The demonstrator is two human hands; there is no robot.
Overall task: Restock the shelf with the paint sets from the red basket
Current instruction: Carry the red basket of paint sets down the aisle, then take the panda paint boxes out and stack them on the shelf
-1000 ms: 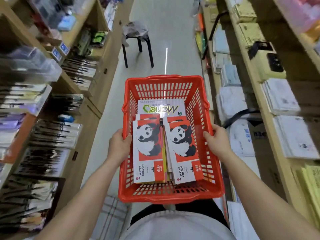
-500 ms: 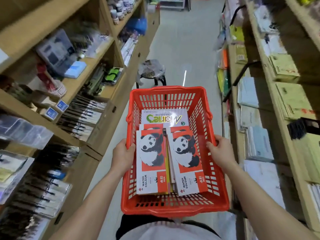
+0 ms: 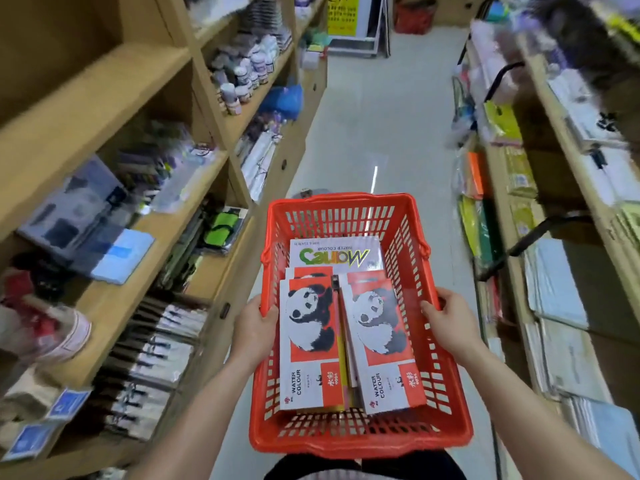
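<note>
I carry a red basket in front of me in a shop aisle. My left hand grips its left rim and my right hand grips its right rim. Inside lie stacked panda water colour paint sets: one pile on the left, one on the right. Behind them lies a white paint set box with green and yellow lettering. Wooden shelves rise on my left.
The left shelves hold plastic cases, paint jars and rows of brushes. The right shelves carry stacks of paper pads and coloured sheets. A pale floor aisle runs ahead to a yellow sign.
The view has tilted up and moved forward along the aisle; the stool ahead has passed behind the basket. Both hands keep the same hold on the basket.
</note>
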